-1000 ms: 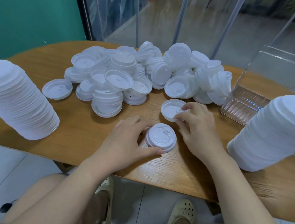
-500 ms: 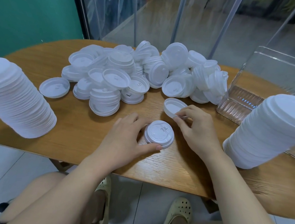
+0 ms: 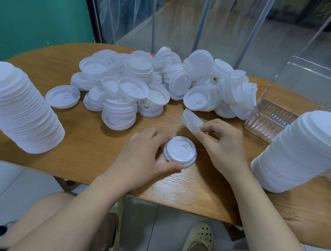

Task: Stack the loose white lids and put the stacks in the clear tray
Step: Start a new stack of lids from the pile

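A short stack of white lids (image 3: 180,151) stands dome-up near the table's front edge. My left hand (image 3: 140,154) holds it, thumb at its front rim and fingers curled round its left side. Just behind it, my right hand (image 3: 222,145) pinches a single white lid (image 3: 191,120) by its rim, lifted off the wood and tilted on edge. A large heap of loose white lids (image 3: 155,85) covers the middle of the table. The clear tray (image 3: 271,118) stands at the right.
A tall leaning stack of lids (image 3: 23,109) stands at the left and another tall stack (image 3: 300,150) at the right, in front of the tray. The wooden table (image 3: 88,141) has a curved front edge. A glass partition rises behind.
My right hand has lifted the single lid off the table and tipped it up on edge. My left hand has stayed on the short stack.
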`<action>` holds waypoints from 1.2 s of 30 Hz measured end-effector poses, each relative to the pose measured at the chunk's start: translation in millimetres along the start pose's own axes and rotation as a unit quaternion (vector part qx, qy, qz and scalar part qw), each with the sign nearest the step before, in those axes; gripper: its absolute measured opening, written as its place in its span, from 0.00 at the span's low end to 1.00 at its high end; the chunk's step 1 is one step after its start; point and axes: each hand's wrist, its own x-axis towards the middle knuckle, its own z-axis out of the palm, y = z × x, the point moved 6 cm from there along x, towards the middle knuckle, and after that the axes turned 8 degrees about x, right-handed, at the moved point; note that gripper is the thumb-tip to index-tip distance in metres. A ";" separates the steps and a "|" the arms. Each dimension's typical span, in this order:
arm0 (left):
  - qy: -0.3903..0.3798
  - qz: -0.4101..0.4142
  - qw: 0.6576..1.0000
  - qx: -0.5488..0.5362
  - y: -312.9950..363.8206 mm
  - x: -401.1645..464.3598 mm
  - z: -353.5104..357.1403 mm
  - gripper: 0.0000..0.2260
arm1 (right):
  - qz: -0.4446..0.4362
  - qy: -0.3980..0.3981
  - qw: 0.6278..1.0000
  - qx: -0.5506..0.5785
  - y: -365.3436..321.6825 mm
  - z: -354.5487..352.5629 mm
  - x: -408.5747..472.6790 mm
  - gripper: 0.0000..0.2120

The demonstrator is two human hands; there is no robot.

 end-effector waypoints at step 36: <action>0.011 0.014 0.998 -0.056 7.9 6.8 0.3 0.30 | 0.091 -0.026 0.981 0.171 -18.7 -9.8 -10.3 0.06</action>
